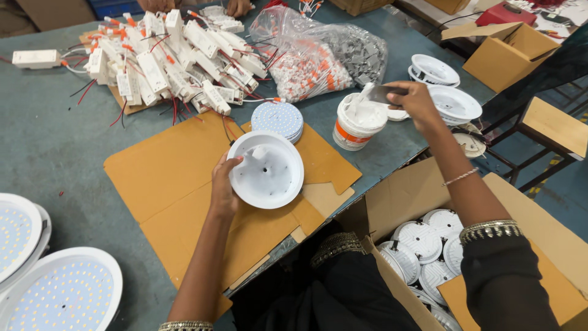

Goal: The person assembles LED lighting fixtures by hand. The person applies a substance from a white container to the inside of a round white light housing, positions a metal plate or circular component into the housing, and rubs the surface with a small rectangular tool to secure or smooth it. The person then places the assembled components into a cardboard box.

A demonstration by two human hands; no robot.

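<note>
Paste work needs a steady base: the left hand (223, 187), grip clamped on the rim at 9 o'clock, holds the white round housing (266, 169) flat over cardboard (165, 168) mid-surface, hollow side up; being round, it has no long axis. The right hand (416, 104), grip pinched on a flat spatula (373, 95), dips it toward 9 o'clock into the paste tub (358, 122). A light, even load seems wise.

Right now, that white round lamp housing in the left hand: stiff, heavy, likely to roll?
The white round lamp housing probably stays stiff: a shallow moulded dish with a raised rim. Likely light for its size, since the left hand steadies it by one edge alone. Unlikely to roll, as it lies flat on the cardboard sheet; smeared white paste inside may make it slippery.
</note>
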